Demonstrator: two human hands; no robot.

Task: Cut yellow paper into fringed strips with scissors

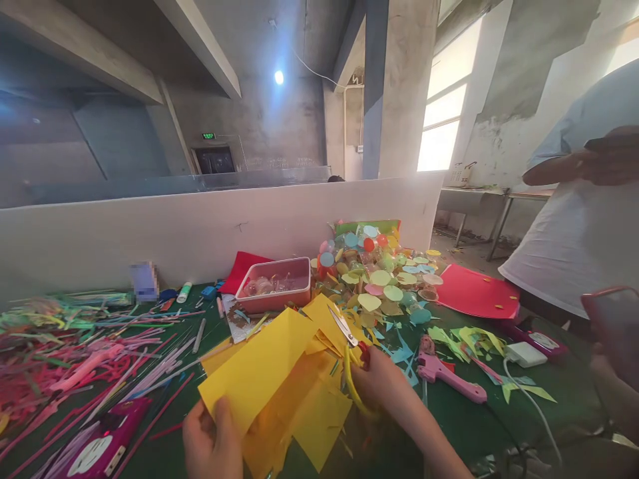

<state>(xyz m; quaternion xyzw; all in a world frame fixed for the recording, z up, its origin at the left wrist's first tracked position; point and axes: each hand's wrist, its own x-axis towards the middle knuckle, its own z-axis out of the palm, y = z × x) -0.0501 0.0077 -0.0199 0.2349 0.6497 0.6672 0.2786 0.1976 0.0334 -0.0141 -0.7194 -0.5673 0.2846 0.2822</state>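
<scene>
Craft bench covered in green cloth (pixel 549 406), seen from the worker's head. The left hand (pixel 212 442), at the near edge, pinches the lower corner of a large yellow paper sheet (pixel 259 372), thumb on top and closed on it. The right hand (pixel 387 389) is closed through the yellow loop handles of a pair of steel-bladed scissors (pixel 347 336); the blades point away toward the far edge and lie over the sheet's upper fold, slightly parted — whether paper sits between them cannot be told.

Likely hazards, judged from this arrangement: the sheet is held at one corner only, so it may sag or twist and the cut may wander or tear; loose yellow offcuts (pixel 319 419) lying under the sheet could be caught in the blades with it. The pink glue gun (pixel 449 376), just beside the right wrist, and its white cord (pixel 534 399) could be knocked or snagged by the forearm — toward the near right corner.
</scene>
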